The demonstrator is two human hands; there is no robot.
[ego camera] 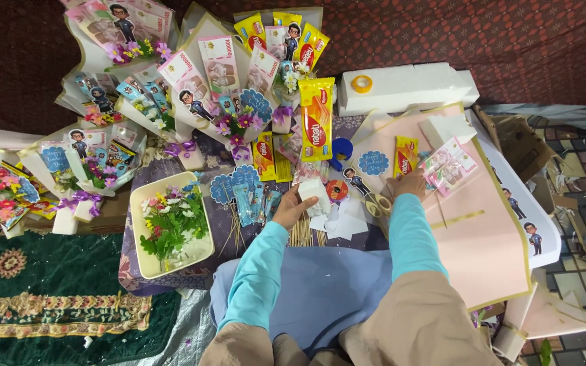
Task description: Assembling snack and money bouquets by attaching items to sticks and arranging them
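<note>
On a low worktop (171, 177) covered with a patterned purple cloth, a person in turquoise sleeves works among craft supplies, seen from above. Left hand (295, 209) is closed around a small white foam block (314, 192), fingers wrapped over its lower end, at the middle of the worktop just above a bundle of thin wooden skewers (300, 234). Right hand (409, 184) lies knuckles up at the left edge of a large pink paper sheet (476, 237), touching a yellow snack packet (405, 156); whether its fingers grip the packet cannot be told. Just left of that hand lie a pair of scissors (374, 202), a small cartoon figure cut-out (355, 180) and a blue scalloped paper tag (373, 163). White paper scraps (344, 220) sit between the two hands. Beside the left arm stands a cream rectangular tray (138, 252) holding artificial flowers (171, 220), and next to it a cluster of blue tags on sticks (242, 190). Finished bouquets (205, 81) of banknote-style paper, snack packets and cartoon cut-outs fan out across the upper left. Long white foam blocks (408, 85) rest at the top right with a roll of yellow tape (361, 83) on them. A green ornamental carpet (49, 291) covers the floor at lower left
</note>
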